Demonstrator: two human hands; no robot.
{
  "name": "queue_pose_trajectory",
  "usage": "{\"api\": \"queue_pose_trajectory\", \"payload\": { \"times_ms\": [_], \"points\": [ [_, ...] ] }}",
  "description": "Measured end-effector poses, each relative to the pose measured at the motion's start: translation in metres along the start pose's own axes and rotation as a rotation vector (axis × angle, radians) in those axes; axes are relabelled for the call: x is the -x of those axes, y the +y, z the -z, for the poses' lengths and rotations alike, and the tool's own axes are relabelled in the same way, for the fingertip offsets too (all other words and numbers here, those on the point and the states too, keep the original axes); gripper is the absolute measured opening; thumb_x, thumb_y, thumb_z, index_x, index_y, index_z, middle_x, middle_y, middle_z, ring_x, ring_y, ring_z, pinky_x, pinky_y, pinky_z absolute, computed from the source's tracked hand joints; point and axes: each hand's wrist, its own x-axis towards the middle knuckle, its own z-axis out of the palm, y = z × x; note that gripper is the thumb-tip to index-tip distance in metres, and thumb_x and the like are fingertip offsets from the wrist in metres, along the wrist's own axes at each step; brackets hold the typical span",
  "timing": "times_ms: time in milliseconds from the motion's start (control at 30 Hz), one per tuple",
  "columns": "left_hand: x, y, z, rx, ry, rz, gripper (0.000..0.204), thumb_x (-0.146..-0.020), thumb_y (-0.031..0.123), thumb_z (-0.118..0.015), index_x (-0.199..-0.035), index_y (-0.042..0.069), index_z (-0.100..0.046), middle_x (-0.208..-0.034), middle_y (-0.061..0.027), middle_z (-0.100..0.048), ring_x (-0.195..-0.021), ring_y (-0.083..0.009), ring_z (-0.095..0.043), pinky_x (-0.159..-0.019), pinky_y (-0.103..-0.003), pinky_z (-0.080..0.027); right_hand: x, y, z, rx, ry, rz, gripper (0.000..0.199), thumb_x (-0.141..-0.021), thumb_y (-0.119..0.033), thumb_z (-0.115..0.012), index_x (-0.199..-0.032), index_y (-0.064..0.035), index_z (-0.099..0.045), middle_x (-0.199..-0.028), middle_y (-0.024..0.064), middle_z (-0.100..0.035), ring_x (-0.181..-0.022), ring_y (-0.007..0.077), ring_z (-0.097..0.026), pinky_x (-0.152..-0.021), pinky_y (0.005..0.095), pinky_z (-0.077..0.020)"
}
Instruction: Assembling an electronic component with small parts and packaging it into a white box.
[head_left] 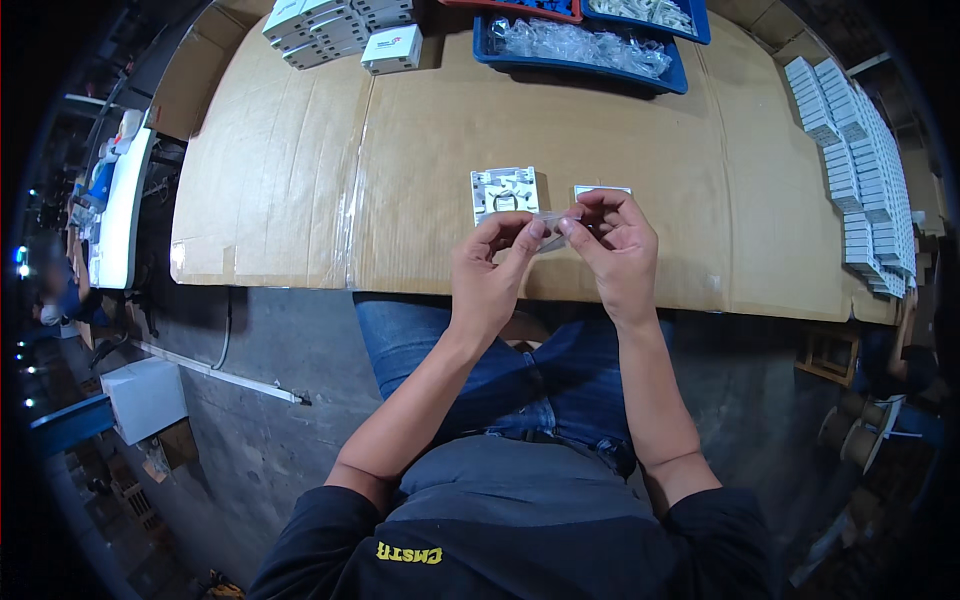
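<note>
My left hand (487,275) and my right hand (625,262) meet above the front edge of the table. Both pinch a small clear plastic bag (551,241) between thumb and fingers, one at each side of it. What the bag contains, if anything, is too small to tell. Just beyond my left hand lies an open white plastic housing (504,190), its moulded inside facing up. A second flat white piece (602,188) lies behind my right hand, which covers most of it.
Cardboard covers the table (280,180). At the far side stand stacked white boxes (325,35), one single white box (392,50) and a blue tray (490,68) of clear plastic bags. More trays sit behind it. Tall stacks of white pieces (860,170) line the right edge.
</note>
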Motion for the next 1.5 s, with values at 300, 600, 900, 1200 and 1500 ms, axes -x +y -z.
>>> {"api": "queue_pose_trajectory", "payload": {
  "times_ms": [300,600,900,1200,1500],
  "points": [
    [-0.003,0.006,-0.009,-0.021,0.06,-0.084,0.019,-0.101,0.014,-0.071,-0.112,-0.002,-0.073,-0.097,-0.0057,-0.075,-0.092,-0.0109,-0.069,-0.084,-0.026,-0.054,-0.005,0.005,0.008,-0.261,-0.018,-0.137,0.016,-0.094,0.002,-0.073,-0.11,0.0044,-0.071,-0.111,0.0115,-0.074,-0.096,0.013,-0.07,-0.092,0.0275,-0.0562],
    [-0.005,0.004,-0.006,0.011,0.086,-0.064,0.018,-0.102,0.013,-0.07,-0.111,-0.003,-0.071,-0.097,-0.0068,-0.075,-0.092,-0.0117,-0.069,-0.084,-0.026,-0.055,-0.006,0.011,0.004,-0.197,-0.01,-0.048,0.011,-0.094,0.003,-0.072,-0.105,0.0034,-0.075,-0.106,0.0107,-0.074,-0.095,0.0154,-0.07,-0.089,0.0284,-0.0558],
    [-0.001,0.003,-0.004,0.028,0.098,-0.056,0.015,-0.103,0.012,-0.068,-0.108,-0.002,-0.068,-0.096,-0.0045,-0.072,-0.091,-0.0107,-0.067,-0.085,-0.027,-0.054,-0.003,0.016,-0.006,-0.175,-0.034,-0.004,0.007,-0.096,0.001,-0.071,-0.103,0.0028,-0.073,-0.101,0.007,-0.074,-0.093,0.0119,-0.068,-0.088,0.0259,-0.0544],
    [-0.002,0.007,0.0,-0.003,0.017,-0.068,0.014,-0.102,0.012,-0.068,-0.107,-0.001,-0.068,-0.096,-0.0037,-0.071,-0.093,-0.0104,-0.066,-0.087,-0.027,-0.053,-0.003,0.014,-0.007,-0.147,-0.073,-0.017,0.006,-0.098,0.0,-0.07,-0.103,0.0025,-0.072,-0.102,0.0059,-0.073,-0.093,0.0104,-0.067,-0.086,0.025,-0.0545],
    [-0.002,0.005,0.001,-0.146,-0.013,-0.149,0.018,-0.098,0.014,-0.072,-0.106,-0.002,-0.069,-0.094,-0.0044,-0.071,-0.092,-0.0117,-0.064,-0.086,-0.028,-0.051,-0.001,0.014,-0.009,-0.088,-0.107,0.025,0.008,-0.099,-0.002,-0.068,-0.106,0.0026,-0.071,-0.106,0.0063,-0.072,-0.093,0.0105,-0.068,-0.085,0.0245,-0.0545]
  ]
}}
